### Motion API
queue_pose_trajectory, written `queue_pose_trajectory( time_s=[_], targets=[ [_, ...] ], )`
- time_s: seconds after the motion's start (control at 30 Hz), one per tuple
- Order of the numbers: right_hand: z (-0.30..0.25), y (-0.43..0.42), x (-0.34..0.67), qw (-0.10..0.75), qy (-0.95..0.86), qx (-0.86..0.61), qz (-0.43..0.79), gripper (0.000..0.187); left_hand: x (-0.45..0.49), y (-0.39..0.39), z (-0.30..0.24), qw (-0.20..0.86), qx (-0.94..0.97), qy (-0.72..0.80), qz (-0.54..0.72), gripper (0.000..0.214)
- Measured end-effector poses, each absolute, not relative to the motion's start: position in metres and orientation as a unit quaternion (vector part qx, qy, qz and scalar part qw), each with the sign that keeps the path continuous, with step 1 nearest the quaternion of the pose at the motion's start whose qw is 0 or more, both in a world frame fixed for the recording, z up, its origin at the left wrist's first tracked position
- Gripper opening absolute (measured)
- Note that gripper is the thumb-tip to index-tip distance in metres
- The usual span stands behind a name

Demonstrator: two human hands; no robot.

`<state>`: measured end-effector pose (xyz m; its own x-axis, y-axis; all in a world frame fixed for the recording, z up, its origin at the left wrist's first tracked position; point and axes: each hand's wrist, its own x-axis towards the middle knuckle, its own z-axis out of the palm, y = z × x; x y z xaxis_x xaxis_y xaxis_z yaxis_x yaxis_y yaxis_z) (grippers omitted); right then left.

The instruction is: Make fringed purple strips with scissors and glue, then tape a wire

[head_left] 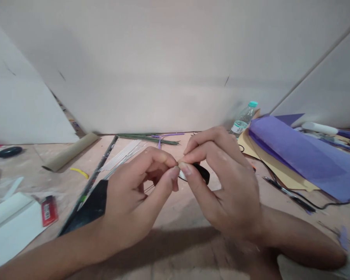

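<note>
My left hand and my right hand meet over the middle of the table, thumbs and forefingers pinched tip to tip. Whatever lies between the fingertips is too small to make out. Behind the right thumb shows a dark, rounded object, partly hidden, with a white patch beside it. Beyond the hands lies a bundle of thin green stems, crossed by a purple strip. Thin pale wires stretch away behind my left hand.
On the left are a cardboard tube, a red lighter-like item and a white sheet. A water bottle, purple sheets and a pen lie or stand right. A pale panel rises behind.
</note>
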<state>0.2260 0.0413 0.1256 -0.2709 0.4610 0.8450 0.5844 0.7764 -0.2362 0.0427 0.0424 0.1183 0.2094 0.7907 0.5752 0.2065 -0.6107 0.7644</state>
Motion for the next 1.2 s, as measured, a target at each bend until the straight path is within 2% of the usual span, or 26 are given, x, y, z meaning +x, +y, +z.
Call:
queue_pose_trajectory(
  time_s=[0.13,0.4,0.5,0.8,1.2],
  targets=[
    [0.124,0.042,0.224,0.516,-0.792,-0.326,-0.035,0.013,0.042,0.040,0.120,0.245,0.729,0.381,0.513,0.010],
    [0.137,0.045,0.239,0.493,-0.818,-0.293,0.036,0.011,0.029,0.047,0.125,0.182,0.781,0.359,0.478,0.014],
    [0.143,0.050,0.248,0.491,-0.825,-0.277,0.027,0.022,0.024,0.049,0.130,0.184,0.786,0.365,0.464,0.015],
    [0.143,0.063,0.262,0.392,-0.882,-0.202,-0.162,0.015,0.022,0.054,0.144,0.280,0.789,0.400,0.373,0.017],
    [0.137,0.076,0.266,0.334,-0.898,-0.138,-0.252,0.009,0.023,0.057,0.145,0.320,0.794,0.407,0.318,0.019]
  ],
)
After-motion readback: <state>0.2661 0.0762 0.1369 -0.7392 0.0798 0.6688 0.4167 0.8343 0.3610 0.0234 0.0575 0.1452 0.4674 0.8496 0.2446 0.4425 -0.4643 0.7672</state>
